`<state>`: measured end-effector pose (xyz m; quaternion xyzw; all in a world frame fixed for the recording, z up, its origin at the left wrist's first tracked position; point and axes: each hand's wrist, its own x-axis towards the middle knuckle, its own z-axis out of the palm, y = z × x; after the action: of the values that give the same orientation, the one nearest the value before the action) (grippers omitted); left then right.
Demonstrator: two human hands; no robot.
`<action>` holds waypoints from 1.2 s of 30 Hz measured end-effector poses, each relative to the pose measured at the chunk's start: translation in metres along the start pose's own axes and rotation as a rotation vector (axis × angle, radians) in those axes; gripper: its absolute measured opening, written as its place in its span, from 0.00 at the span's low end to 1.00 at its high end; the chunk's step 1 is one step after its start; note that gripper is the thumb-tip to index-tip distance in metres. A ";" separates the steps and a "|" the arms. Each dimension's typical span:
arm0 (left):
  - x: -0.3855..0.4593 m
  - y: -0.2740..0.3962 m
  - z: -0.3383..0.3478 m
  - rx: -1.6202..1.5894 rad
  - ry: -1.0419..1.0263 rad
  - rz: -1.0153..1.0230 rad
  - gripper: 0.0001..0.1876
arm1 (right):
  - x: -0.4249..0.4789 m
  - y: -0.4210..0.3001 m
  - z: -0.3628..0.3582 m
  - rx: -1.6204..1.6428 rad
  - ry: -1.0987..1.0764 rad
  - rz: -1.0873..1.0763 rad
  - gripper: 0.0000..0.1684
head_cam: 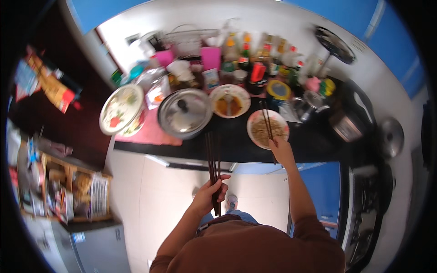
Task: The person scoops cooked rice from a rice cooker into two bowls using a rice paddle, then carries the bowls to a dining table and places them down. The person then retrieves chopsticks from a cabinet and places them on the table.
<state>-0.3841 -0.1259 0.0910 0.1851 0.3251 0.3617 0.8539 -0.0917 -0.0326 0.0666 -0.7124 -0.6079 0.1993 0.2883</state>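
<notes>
Close to my body, my left hand [213, 193] grips a bundle of dark chopsticks [212, 163] that point away from me, beyond the counter's front edge. My right hand [280, 148] is at the near rim of a patterned bowl [252, 134]. It holds a pair of dark chopsticks [267, 117], which lie across the bowl over light brown, shredded-looking food [261, 131]. A second bowl [246, 100] stands behind and to the left, with reddish-brown liquid and a spoon in it. Left of that sits a steel pot [184, 112] under a lid with a black knob.
A pink mat [150, 136] carries a large floral oval plate [117, 109] at the counter's left end. Several sauce bottles [245, 51] and jars line the wall. A rice cooker [348, 126] stands right; a gas stove [363, 218] is near my right side.
</notes>
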 end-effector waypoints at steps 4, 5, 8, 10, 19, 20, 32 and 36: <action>-0.039 0.016 -0.025 -0.002 0.047 0.087 0.18 | -0.053 -0.082 0.025 0.539 -0.224 -0.052 0.10; -0.049 0.020 -0.031 -0.017 0.093 0.107 0.18 | -0.066 -0.104 0.036 0.640 -0.283 -0.047 0.09; -0.077 0.037 -0.051 -0.057 0.198 0.165 0.18 | -0.086 -0.153 0.083 0.706 -0.479 -0.116 0.11; -0.099 0.047 -0.080 -0.109 0.275 0.259 0.18 | -0.093 -0.196 0.114 0.748 -0.605 -0.169 0.11; -0.229 0.114 -0.246 -0.380 0.465 0.643 0.14 | -0.126 -0.400 0.296 0.716 -0.869 -0.278 0.12; -0.241 0.125 -0.260 -0.376 0.515 0.676 0.14 | -0.131 -0.422 0.315 0.770 -0.883 -0.284 0.12; -0.271 0.290 -0.459 -0.372 0.696 0.672 0.14 | -0.083 -0.615 0.559 0.738 -0.955 -0.297 0.12; -0.264 0.394 -0.527 -0.331 0.780 0.624 0.19 | -0.028 -0.692 0.638 0.819 -0.995 -0.244 0.11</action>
<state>-1.0830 -0.0142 0.0403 -0.0127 0.4870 0.6872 0.5389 -1.0214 0.1132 0.0350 -0.2939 -0.6200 0.6863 0.2411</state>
